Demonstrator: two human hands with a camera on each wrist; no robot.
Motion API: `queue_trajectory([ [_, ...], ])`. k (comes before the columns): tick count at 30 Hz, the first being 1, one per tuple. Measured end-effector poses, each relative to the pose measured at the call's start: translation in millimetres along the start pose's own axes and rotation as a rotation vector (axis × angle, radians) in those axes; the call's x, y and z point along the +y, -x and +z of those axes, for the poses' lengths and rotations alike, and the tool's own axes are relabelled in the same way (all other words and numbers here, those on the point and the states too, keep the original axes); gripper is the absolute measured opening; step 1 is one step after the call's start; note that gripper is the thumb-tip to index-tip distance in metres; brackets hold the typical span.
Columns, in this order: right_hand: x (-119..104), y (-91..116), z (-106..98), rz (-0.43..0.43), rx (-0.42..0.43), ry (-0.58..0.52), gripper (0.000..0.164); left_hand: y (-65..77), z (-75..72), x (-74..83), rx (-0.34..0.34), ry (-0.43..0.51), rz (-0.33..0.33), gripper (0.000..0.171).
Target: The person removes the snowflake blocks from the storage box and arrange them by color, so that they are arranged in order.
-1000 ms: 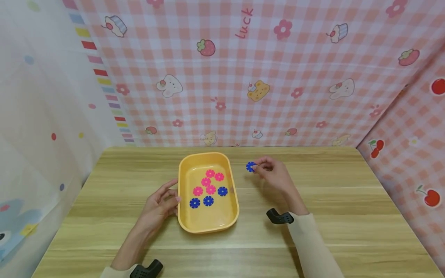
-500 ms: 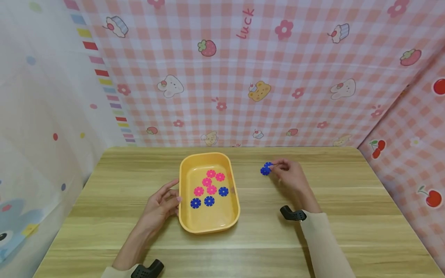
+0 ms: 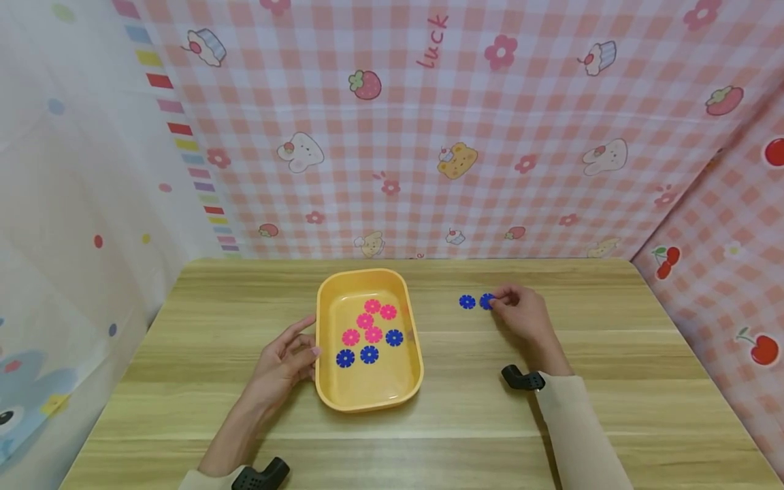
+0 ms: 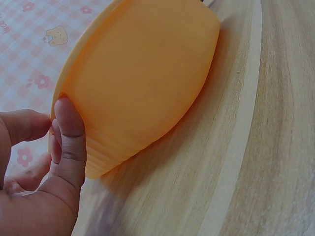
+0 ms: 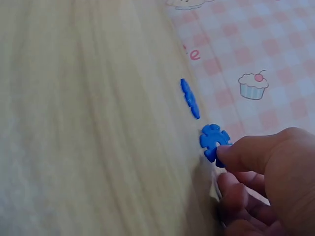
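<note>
Right of centre: my right hand (image 3: pixel 525 317) pinches a partly covered blue disc (image 3: pixel 485 301); lower left: my left hand (image 3: pixel 280 369), partly obscured, grips the yellow tray (image 3: pixel 367 389)

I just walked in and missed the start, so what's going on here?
A person's right hand pinches a blue disc beside another blue disc lying on the table, to the right of a yellow tray. The left hand holds the tray's left edge. Inside the tray lie five pink discs and three more blue discs.

Fingers (image 5: pixel 235 195) pinch a notched blue disc (image 5: pixel 210 137) near a second disc (image 5: pixel 190 99).
</note>
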State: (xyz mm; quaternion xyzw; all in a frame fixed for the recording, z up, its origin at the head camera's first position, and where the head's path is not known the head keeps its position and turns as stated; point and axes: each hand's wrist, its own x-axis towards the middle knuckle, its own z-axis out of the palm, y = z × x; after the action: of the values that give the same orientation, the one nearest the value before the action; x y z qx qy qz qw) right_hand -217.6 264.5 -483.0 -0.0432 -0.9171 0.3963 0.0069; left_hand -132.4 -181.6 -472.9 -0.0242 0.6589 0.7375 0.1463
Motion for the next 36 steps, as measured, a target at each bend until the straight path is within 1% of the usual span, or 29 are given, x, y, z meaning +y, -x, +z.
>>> queue_trajectory([
  [4, 3.1, -0.3, 1.6, -0.025, 0.034, 0.056, 0.019, 0.0, 0.3, -0.4, 0.001, 0.000, 0.004, 0.065],
  [11, 6.8, -1.7, 5.3, -0.041, 0.062, 0.090, 0.015, -0.6, 0.6, -2.4, 0.007, 0.008, 0.002, 0.065],
  [14, 6.0, -0.8, 4.0, -0.023, 0.065, 0.068, 0.016, -1.4, 0.9, -3.0, 0.003, 0.009, 0.002, 0.065],
  [17, 3.7, 1.0, 1.8, 0.002, 0.054, 0.032, 0.021, -1.9, 0.7, -3.1, 0.000, 0.009, 0.002, 0.065],
  [21, 0.1, 3.1, 0.2, 0.027, 0.014, -0.020, 0.029, -1.3, -0.5, -2.3, 0.004, 0.004, 0.001, 0.066],
  [24, -0.6, 4.1, -0.1, 0.028, -0.022, -0.064, 0.033, -0.6, -0.6, -1.8, 0.008, -0.004, -0.009, 0.066],
  [28, -2.6, 6.1, -1.7, -0.017, -0.030, -0.095, 0.038, 0.0, -0.7, -2.2, 0.010, -0.002, -0.015, 0.066],
  [32, -9.2, 9.4, -4.4, -0.063, -0.040, -0.106, 0.039, -0.4, -1.4, -2.6, 0.002, 0.004, 0.000, 0.066],
  [36, -18.1, 13.2, -6.9, -0.086, -0.056, -0.110, 0.042, -1.4, -1.0, -2.1, -0.005, 0.005, 0.009, 0.066],
])
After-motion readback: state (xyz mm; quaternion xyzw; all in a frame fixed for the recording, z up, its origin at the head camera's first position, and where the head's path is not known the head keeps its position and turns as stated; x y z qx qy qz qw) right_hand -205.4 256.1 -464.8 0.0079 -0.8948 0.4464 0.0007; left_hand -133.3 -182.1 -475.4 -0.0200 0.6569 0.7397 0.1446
